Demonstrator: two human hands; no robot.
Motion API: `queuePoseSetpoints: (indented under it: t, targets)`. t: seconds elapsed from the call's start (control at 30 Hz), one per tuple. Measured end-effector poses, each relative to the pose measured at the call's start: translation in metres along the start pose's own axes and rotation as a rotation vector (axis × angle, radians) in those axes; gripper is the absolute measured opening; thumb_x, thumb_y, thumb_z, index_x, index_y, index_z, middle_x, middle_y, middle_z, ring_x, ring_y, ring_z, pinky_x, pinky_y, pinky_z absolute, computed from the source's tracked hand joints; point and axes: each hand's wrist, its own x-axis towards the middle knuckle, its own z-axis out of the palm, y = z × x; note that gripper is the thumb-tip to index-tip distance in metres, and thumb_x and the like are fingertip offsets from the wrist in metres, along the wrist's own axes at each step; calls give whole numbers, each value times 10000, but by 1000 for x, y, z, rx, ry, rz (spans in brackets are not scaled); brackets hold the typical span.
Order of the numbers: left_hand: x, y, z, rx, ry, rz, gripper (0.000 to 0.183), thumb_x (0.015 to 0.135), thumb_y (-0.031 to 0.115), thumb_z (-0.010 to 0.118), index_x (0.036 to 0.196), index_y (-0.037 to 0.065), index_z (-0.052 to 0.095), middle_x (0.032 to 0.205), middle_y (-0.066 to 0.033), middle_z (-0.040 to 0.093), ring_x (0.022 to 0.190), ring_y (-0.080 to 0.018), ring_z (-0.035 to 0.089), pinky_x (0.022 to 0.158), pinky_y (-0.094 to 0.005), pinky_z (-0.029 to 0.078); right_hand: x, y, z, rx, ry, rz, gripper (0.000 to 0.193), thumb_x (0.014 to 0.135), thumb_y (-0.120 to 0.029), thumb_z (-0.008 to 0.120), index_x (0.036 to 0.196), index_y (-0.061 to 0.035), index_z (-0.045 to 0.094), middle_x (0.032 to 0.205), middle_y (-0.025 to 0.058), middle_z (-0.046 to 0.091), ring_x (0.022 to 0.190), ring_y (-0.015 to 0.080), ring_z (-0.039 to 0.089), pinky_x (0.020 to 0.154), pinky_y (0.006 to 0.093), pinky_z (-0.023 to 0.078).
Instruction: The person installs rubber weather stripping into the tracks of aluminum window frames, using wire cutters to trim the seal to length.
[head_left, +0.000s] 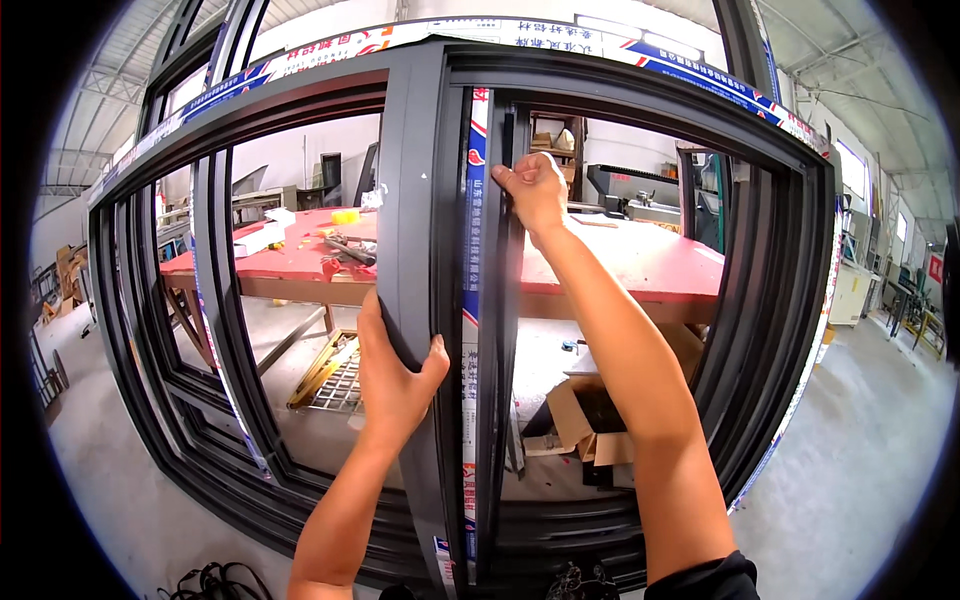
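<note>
A large dark grey aluminium window frame (790, 260) stands upright in front of me, with printed protective tape along its edges. My left hand (392, 372) grips the thick centre post (415, 180) of the frame about halfway up. My right hand (533, 190) is higher, fingers closed on a thin black strip (497, 330) that runs down the channel just right of the post. Both forearms rise from the lower edge.
Behind the frame stands a red-topped workbench (640, 262) with tools and a yellow block on it. Cardboard boxes (590, 415) and a metal grid (335, 385) lie on the concrete floor beneath. Black cable coils (215, 582) lie at the lower left. Machines stand at the far right.
</note>
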Motion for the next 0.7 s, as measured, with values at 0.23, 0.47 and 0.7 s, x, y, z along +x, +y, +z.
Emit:
queuePoseSetpoints:
  t: [0.23,0.47,0.7]
  targets:
    - [-1,1,-2,-11,-27,-27,774,759,64,691,1437,-3,325,1298,-202,471,1191,-326,500,1036,-409,390,26,-7,-7,298,-219,202,395,845,-361,794,903,-99,505,736,-10,589,539,75,503,483,224,421]
    - [1,1,-1,44,-6,26,772,749,79,718,1420,5,346,1239,-197,481,1123,-356,542,951,-414,456,51,-17,1,300,-196,193,397,848,-405,785,792,-132,503,646,-46,510,509,62,443,437,223,365]
    - [0,-2,-2,25,-38,0,788,743,66,711,1430,1,331,1236,-204,478,1130,-352,539,956,-411,454,61,-26,-2,222,-197,307,485,822,-500,767,700,-106,512,585,-3,514,496,102,456,442,264,396]
